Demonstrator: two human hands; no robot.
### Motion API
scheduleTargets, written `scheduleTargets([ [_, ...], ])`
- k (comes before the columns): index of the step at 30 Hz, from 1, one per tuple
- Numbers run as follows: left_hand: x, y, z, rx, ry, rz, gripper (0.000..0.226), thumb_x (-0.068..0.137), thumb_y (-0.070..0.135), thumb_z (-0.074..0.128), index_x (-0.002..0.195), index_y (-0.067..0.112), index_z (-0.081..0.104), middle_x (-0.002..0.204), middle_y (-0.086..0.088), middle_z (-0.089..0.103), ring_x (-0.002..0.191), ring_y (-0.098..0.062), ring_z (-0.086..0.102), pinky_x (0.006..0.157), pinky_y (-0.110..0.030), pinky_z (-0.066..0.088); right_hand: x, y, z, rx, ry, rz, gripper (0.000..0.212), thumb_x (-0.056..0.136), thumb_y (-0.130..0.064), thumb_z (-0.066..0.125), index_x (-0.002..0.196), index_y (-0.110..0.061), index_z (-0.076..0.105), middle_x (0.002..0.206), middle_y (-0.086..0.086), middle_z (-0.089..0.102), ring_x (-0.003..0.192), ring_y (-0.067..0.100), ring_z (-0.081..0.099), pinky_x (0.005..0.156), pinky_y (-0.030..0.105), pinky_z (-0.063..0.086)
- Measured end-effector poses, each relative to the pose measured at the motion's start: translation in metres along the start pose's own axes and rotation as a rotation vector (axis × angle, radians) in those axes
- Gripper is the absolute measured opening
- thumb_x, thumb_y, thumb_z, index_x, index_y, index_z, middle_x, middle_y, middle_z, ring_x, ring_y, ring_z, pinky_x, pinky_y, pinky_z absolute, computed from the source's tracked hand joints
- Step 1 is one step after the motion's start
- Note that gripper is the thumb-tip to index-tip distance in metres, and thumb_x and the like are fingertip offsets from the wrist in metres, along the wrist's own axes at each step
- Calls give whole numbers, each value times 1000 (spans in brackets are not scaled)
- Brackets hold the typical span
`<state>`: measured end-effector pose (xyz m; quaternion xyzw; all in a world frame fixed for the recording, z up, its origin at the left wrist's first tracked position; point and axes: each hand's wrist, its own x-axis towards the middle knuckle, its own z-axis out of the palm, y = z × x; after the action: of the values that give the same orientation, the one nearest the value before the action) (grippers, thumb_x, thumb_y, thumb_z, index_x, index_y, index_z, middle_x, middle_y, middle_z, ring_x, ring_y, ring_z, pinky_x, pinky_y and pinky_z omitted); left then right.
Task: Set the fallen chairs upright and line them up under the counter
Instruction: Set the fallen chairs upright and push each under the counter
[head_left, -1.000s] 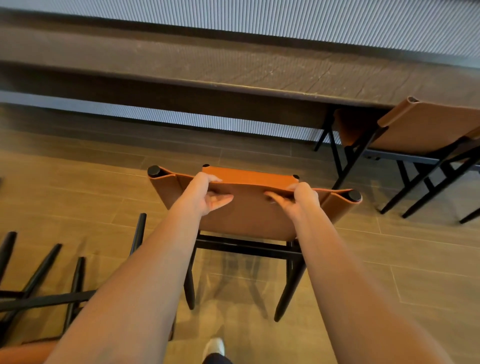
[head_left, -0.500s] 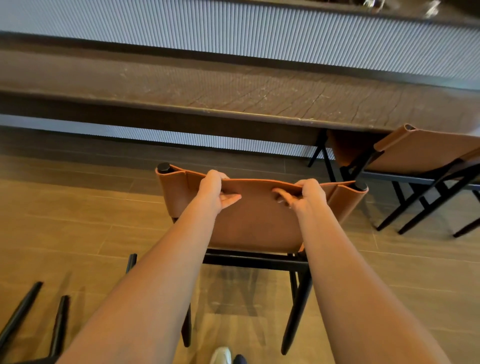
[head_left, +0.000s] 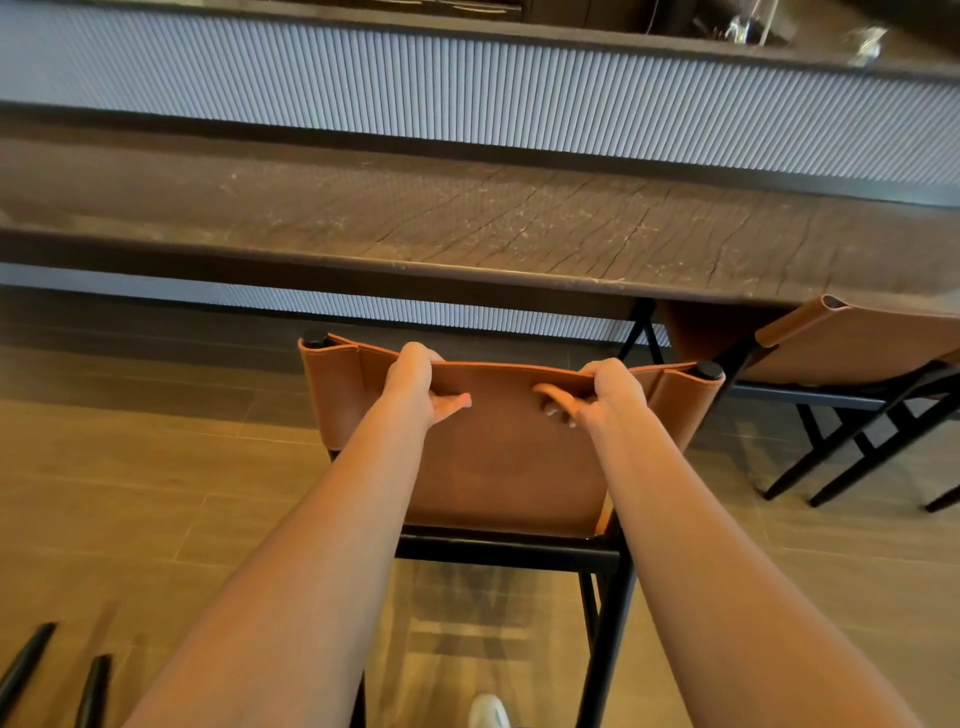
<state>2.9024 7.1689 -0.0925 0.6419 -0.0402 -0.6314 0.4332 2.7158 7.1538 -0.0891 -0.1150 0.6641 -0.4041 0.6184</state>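
A dark wooden counter (head_left: 467, 228) spans the upper frame above a tiled floor (head_left: 130, 467). At center, an upright tan chair (head_left: 509, 467) stands just short of it, with the left hand (head_left: 415, 387) and right hand (head_left: 608, 392) both gripping the backrest's top edge. At right, a second chair (head_left: 857, 343) sits tucked under the counter.

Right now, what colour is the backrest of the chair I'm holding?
Tan-orange leather backrest on a black frame, gripped by the left hand and right hand; seen in the head view.
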Motion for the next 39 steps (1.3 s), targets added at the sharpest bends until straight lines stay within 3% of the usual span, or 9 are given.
scheduleTargets([
  [4,10,17,13,52,29,-8,9,90,18,54,98,14,50,101,-16,58,97,-37,60,70,-46,58,16,-18,7,1,-21,-1,37,93,2,37,130,5,38,113,28,45,100,52,54,48,47,56],
  [10,19,36,30,88,68,25,9,88,19,50,96,14,50,99,-17,58,86,-38,60,60,-48,59,41,-42,16,-23,-42,69,51,92,-2,38,142,-2,25,124,32,33,111,55,46,34,49,50],
  [16,35,51,43,163,95,20,15,92,26,47,101,14,51,100,-15,60,81,-37,67,54,-42,60,59,-59,25,8,-83,115,52,93,0,36,143,-1,21,140,36,21,127,58,33,57,60,52],
  [23,69,72,56,202,114,-41,25,93,26,51,113,13,46,92,-17,59,78,-36,69,68,-44,60,77,-75,37,28,-90,99,44,89,3,36,132,7,35,122,34,39,113,56,44,38,46,52],
  [28,91,97,70,186,36,-4,38,91,8,51,128,1,46,110,-24,59,106,-42,61,74,-43,58,91,-94,48,52,-76,76,24,88,8,33,110,8,43,97,30,45,101,57,51,44,44,51],
  [31,102,116,82,236,20,-111,34,91,2,51,122,-12,46,102,-32,55,106,-44,60,75,-37,58,99,-109,54,71,-50,83,22,90,8,34,110,8,43,101,31,45,101,58,52,45,45,53],
  [35,115,127,107,223,-11,-69,23,91,-1,54,114,-6,51,90,-25,60,98,-41,63,83,-39,58,116,-131,52,101,-12,123,23,93,4,38,116,6,42,109,32,46,102,53,54,42,44,53],
  [37,121,134,124,200,-9,-41,24,91,-1,55,115,-2,51,92,-23,60,96,-40,63,80,-39,58,129,-146,49,149,-12,112,23,93,5,38,116,6,41,106,32,46,100,53,54,40,44,53],
  [39,128,147,145,145,-4,-51,24,90,-2,54,115,-2,50,98,-25,59,90,-41,63,62,-36,60,141,-160,47,210,-45,65,31,91,8,36,121,9,38,111,34,45,93,53,52,42,46,53],
])
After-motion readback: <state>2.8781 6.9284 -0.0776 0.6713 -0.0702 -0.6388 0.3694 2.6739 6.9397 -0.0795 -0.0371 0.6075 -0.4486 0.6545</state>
